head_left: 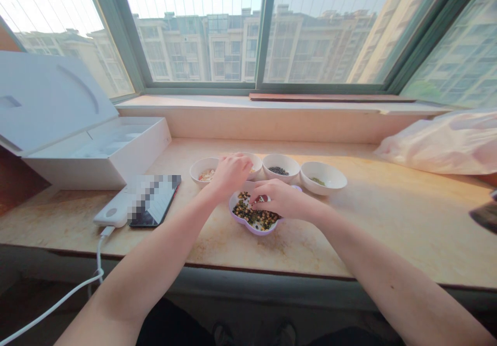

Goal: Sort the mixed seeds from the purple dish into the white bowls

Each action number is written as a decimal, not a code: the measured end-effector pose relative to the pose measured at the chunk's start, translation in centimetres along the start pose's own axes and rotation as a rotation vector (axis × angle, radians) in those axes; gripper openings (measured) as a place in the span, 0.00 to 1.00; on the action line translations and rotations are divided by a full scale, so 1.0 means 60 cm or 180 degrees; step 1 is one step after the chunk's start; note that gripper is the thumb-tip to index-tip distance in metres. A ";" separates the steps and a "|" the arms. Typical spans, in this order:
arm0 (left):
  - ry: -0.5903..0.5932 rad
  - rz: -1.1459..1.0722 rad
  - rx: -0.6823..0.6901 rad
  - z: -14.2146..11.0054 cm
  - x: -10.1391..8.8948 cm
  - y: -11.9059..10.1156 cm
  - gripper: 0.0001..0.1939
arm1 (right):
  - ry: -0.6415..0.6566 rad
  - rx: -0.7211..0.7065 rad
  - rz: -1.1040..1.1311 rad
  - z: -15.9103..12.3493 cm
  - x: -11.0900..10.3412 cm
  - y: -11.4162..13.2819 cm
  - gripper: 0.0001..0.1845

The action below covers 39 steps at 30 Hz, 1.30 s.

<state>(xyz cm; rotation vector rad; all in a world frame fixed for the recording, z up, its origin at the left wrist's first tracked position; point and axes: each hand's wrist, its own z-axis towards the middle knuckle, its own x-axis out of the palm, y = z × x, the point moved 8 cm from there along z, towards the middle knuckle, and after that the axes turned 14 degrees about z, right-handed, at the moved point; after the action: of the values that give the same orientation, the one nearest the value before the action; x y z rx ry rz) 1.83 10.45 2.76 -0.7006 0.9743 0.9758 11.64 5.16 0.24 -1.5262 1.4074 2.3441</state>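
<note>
A lavender-rimmed, lobed dish (244, 225) holds mixed beans (259, 220), dark, green and yellow. Into it reaches my right hand (277, 199), its thumb and fingers drawn together above the beans; whatever they pinch is too small to name. My left hand (233, 171) hangs over a white bowl (257, 163) with pale yellow contents, fingers curled down and their tips hidden. To its left, another white bowl (194, 179) has pale and reddish pieces in it. Rightward are a bowl of black beans (278, 171) and a bowl with a few green beans (318, 181).
An open white box (135, 154) stands at the left. Near it lie a white power bank (111, 211) with a cable (99, 253) and a phone (163, 201). A plastic bag (442, 144) rests at the right, below the window (260, 35). The counter's front edge is close to me.
</note>
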 end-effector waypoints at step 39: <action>0.0236 0.0548 -0.0160 0.005 0.012 0.025 0.17 | 0.0199 0.0621 -0.1156 -0.019 -0.006 0.013 0.21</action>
<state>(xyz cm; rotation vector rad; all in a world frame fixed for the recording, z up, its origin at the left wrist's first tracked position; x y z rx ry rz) 0.72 11.57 2.10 -0.7072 1.0916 1.1345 12.30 4.08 0.91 -1.6468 1.2039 1.9083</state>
